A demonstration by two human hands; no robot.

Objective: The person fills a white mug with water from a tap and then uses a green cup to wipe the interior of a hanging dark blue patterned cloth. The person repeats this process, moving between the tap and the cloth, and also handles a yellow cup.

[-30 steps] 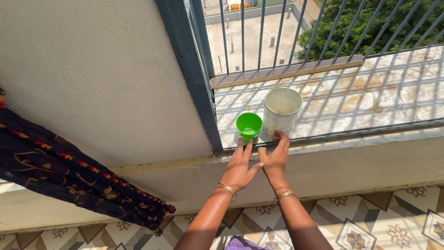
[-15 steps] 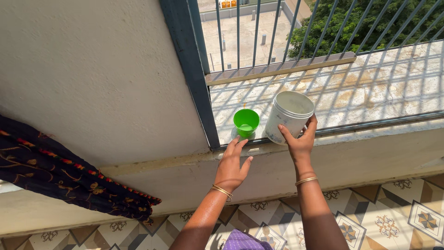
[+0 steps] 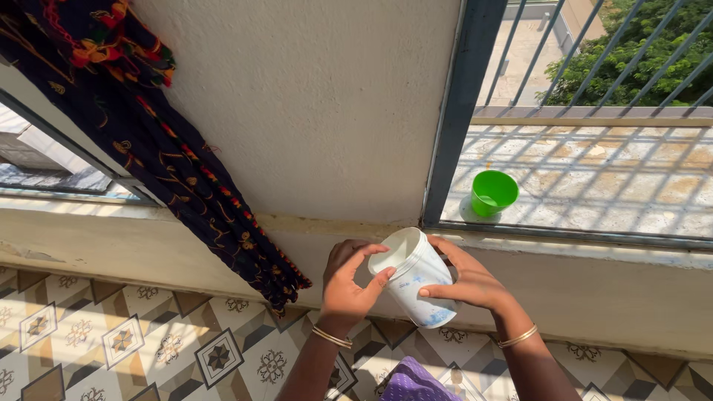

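The white plastic tub (image 3: 413,277) sits between both hands, in the air in front of the low wall and above the patterned floor tiles (image 3: 134,334). Its long axis is tilted: the open mouth points up and to the left, the closed base down and to the right. The left hand (image 3: 347,286) wraps the rim end, fingers curled over the lip and thumb against the side. The right hand (image 3: 468,281) cups the body from the right, fingers spread along the wall of the tub. Both hands are clamped on it, with the left the nearer to the mouth and the right the nearer to the base.

The green cup (image 3: 493,193) stands upright on the window ledge (image 3: 594,200) behind the metal frame (image 3: 453,119), farther off and to the right of the tub, well apart from either hand; the right hand is the nearer of the two. A dark embroidered cloth (image 3: 186,178) hangs down the wall at left.
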